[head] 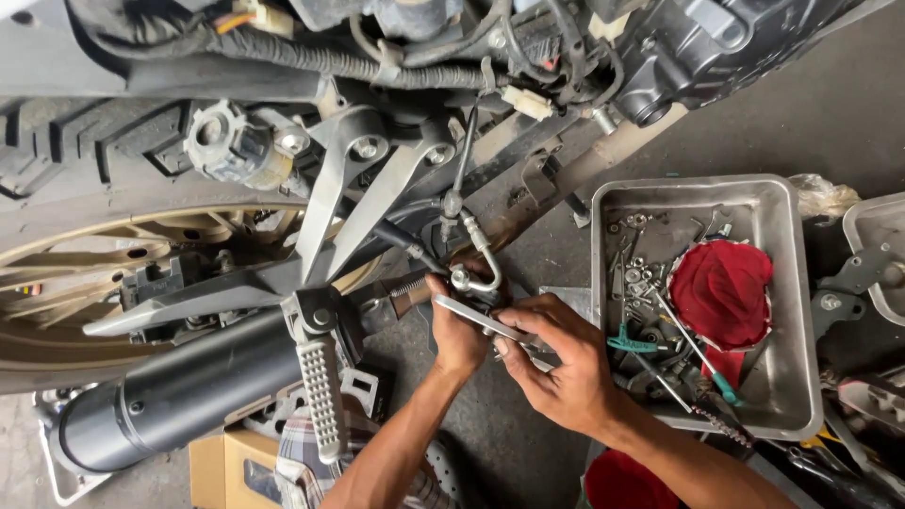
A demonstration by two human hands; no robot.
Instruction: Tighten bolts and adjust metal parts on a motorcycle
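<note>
My left hand point(458, 330) grips a small dark part at the end of a bent metal brake pipe point(483, 256) under the motorcycle frame. In my right hand point(558, 363) is a flat silver wrench point(479, 319), its head set on the fitting point(461, 278) at that part. Both hands sit close together, just right of the ribbed metal footpeg point(322, 391) and below the silver footrest bracket point(353, 203).
A black exhaust muffler point(179, 396) lies at lower left before the gold-rimmed rear wheel point(113, 250). At the right stands a metal tray point(792, 311) with bolts, screwdrivers and a red cap. A cardboard box point(231, 467) is below. Wiring hangs above.
</note>
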